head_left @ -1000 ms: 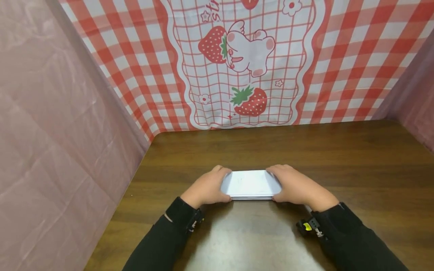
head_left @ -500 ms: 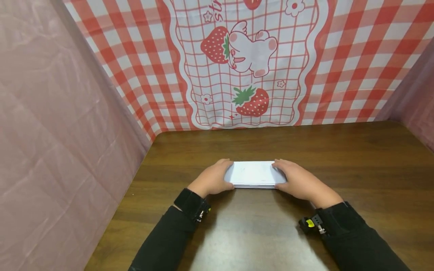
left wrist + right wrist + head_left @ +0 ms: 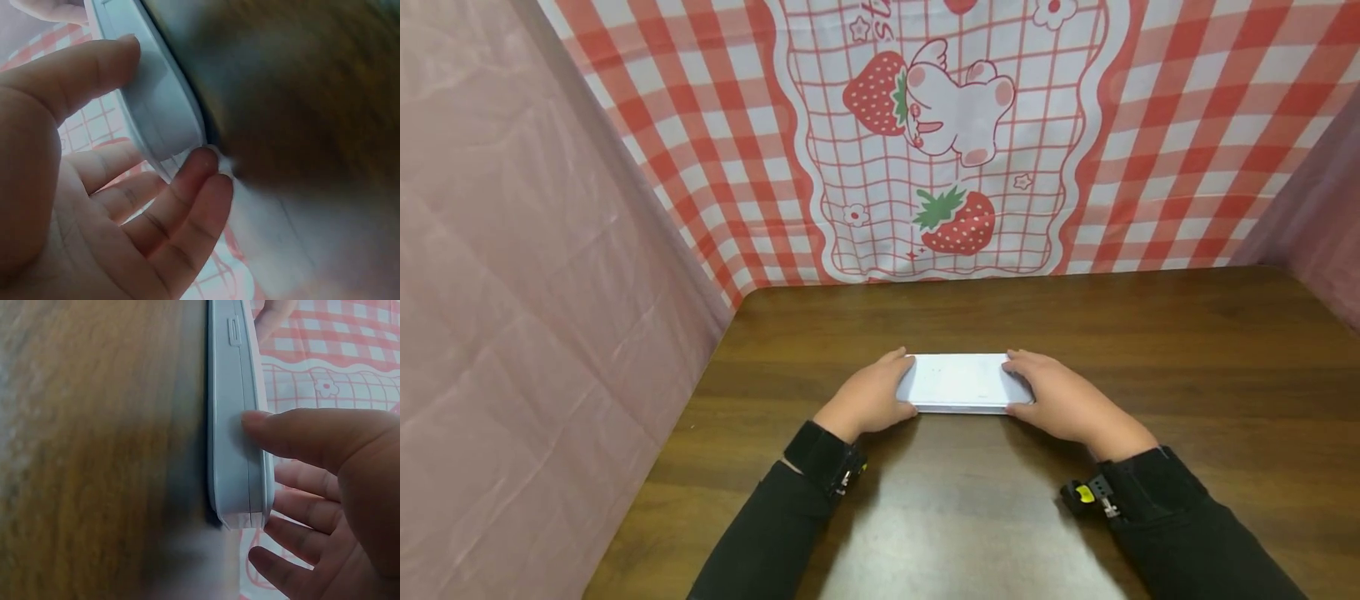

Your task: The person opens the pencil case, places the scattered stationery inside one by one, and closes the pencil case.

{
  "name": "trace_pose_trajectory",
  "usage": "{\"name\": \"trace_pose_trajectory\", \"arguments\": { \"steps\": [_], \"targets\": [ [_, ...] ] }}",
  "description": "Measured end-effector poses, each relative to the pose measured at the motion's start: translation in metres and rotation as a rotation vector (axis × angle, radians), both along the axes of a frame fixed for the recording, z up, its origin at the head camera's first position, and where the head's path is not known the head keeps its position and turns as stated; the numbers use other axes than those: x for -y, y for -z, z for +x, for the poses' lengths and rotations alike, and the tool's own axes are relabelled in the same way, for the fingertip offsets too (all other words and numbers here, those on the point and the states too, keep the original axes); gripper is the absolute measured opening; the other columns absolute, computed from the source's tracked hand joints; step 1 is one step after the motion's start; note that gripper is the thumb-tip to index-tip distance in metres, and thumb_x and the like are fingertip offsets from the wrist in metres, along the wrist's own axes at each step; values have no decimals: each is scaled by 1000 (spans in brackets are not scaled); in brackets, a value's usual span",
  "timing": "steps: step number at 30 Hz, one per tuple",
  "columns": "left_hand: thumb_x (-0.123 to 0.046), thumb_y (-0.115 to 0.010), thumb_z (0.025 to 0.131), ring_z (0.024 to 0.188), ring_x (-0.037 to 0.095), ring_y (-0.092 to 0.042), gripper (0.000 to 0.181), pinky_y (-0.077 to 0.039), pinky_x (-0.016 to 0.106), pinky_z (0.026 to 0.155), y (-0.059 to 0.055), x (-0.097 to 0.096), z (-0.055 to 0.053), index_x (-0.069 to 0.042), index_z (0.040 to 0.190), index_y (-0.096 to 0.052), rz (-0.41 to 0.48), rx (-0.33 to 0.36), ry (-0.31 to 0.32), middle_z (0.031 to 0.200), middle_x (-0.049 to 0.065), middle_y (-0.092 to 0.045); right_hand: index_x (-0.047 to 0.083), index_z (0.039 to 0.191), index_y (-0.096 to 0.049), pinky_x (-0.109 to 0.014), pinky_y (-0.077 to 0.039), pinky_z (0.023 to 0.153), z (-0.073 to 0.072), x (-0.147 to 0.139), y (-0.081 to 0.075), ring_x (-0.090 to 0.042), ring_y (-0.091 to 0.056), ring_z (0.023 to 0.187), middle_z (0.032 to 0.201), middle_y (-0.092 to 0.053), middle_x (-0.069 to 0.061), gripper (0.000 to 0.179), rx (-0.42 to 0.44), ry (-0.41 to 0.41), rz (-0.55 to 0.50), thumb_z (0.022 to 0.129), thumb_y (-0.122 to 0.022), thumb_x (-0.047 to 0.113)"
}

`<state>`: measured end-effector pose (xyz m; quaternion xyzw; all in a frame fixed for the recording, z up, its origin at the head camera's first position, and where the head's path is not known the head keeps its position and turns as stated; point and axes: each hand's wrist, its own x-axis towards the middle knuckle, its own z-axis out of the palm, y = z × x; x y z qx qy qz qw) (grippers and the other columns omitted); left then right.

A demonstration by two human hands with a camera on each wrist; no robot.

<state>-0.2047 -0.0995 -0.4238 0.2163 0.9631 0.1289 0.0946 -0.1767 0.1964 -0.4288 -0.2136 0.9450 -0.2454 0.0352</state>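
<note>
A flat white case [image 3: 958, 382] lies lengthwise across the middle of the wooden table. My left hand [image 3: 871, 395] grips its left end, thumb on the near side and fingers at the end and far side. At the opposite end my right hand [image 3: 1056, 398] holds it the same way. Up close in the right wrist view, the case's side [image 3: 231, 437] has a seam along it and a small rectangular latch [image 3: 234, 331]. In the left wrist view, the thumb presses the rounded side [image 3: 156, 94] while fingertips meet the corner.
The brown wooden table [image 3: 820, 333] reflects light near its front. Behind it hangs a red-and-white checked cloth [image 3: 1180, 158] printed with strawberries and a white cartoon animal. A pink curtain [image 3: 535, 317] borders the left, another pink cloth [image 3: 1326, 225] the right.
Both hands have moved the white case forward, away from the body, and slightly right. Over the last half second it has stayed nearly still, with the grip unchanged.
</note>
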Motion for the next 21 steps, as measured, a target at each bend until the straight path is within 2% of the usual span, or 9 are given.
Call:
{"name": "trace_pose_trajectory", "arguments": {
  "steps": [7,10,14,17,21],
  "targets": [
    [-33,-77,91,144,26,-43,80,-38,40,114,-3,4,5,-6,157,-40,8,2,-43,164,12,-34,-5,142,-55,-63,-35,110,2,-1,-4,-46,-43,140,151,-47,-28,64,-22,-9,-14,90,-81,20],
    [-35,-75,93,142,25,-45,81,-39,40,113,-5,8,9,-6,158,-37,55,31,-45,162,13,-37,-7,142,-54,-63,-37,109,8,-5,-10,-46,-46,137,148,-49,-29,62,-39,0,-16,91,-79,19],
    [-35,-74,94,138,23,-48,78,-40,41,112,-10,15,18,-6,157,-39,142,68,-46,156,12,-44,-8,142,-53,-63,-38,107,19,-11,-18,-47,-47,135,146,-51,-30,63,-60,38,-12,92,-78,21],
    [-35,-74,95,137,23,-49,74,-41,42,111,-16,20,27,-6,155,-41,175,39,-55,154,12,-46,-7,142,-53,-64,-38,108,26,-15,-23,-47,-45,136,147,-50,-30,64,-68,61,0,92,-78,24],
    [-38,-71,96,139,25,-47,71,-40,44,112,-26,25,37,-7,154,-44,160,-60,-64,154,11,-47,-8,145,-50,-66,-35,109,32,-20,-27,-48,-41,139,150,-46,-30,70,-103,100,37,91,-78,26]
  ]
}}
